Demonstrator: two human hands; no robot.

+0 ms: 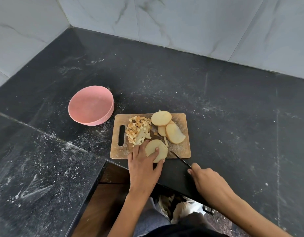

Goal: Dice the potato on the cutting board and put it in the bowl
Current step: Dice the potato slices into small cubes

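Pinned under the left hand (144, 165), fingers spread flat, a small stack of pale round potato slices (156, 150) sits at the near edge of the rectangular wooden cutting board (180, 151). His or her right hand (206, 180) is curled round the dark-handled kitchen knife (179, 158), tip against the stack. From the head view, dicing looks midway: a heap of small potato cubes (138, 130) lies by the handle slot, three uncut slices (166, 127) wait farther back, and the round pink plastic bowl (90, 107) stands just left, nothing visible in it. Next, I'd guess, come parallel cuts, fingertips kept clear.

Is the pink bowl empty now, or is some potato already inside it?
Empty: the pink bowl shows only its bare inside. The diced potato lies in a heap on the cutting board.
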